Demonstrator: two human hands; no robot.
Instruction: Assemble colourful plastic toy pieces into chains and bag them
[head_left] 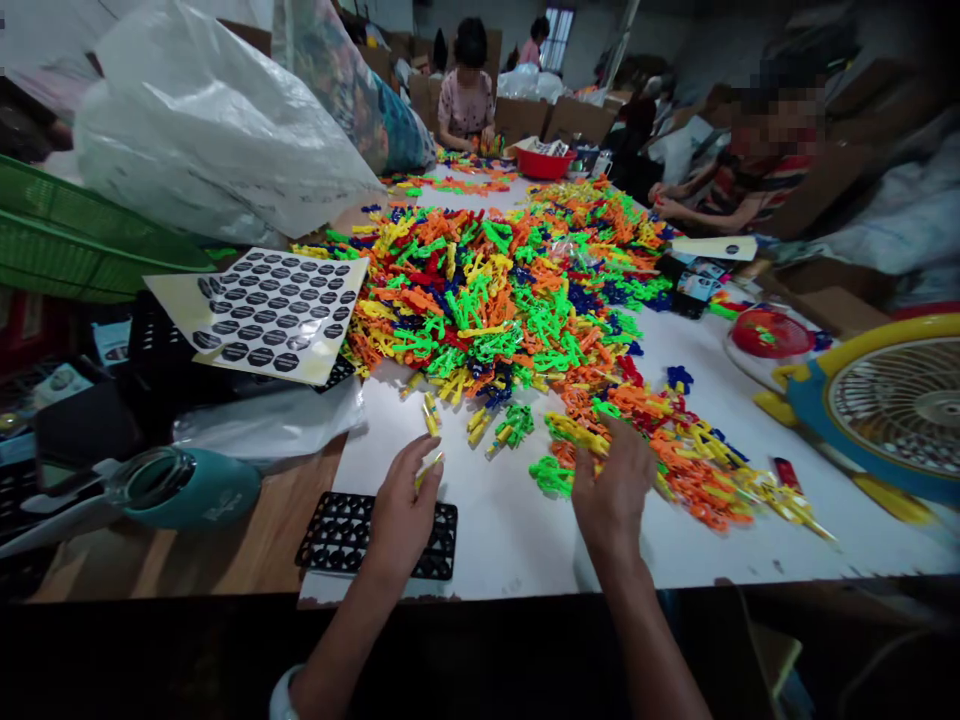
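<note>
My left hand (403, 508) is above a black tray with rows of round holes (337, 530), its thumb and fingers closed on a small yellow plastic piece (429, 470). At the near edge of a large heap of bright plastic pieces (480, 290), my right hand (616, 490) has its fingers curled around the end of a yellow plastic piece (576, 432); the hand partly hides it. Between the hands lie a green piece (514, 426) and a few yellow ones. Another green piece (551, 476) rests beside my right thumb.
On the left are a sheet of black stickers (277, 312), a teal bottle (187, 487), a green basket (67, 235) and a large plastic bag (217, 110). A fan (900, 400) and a red round container (772, 333) stand at right. Other people sit around the table.
</note>
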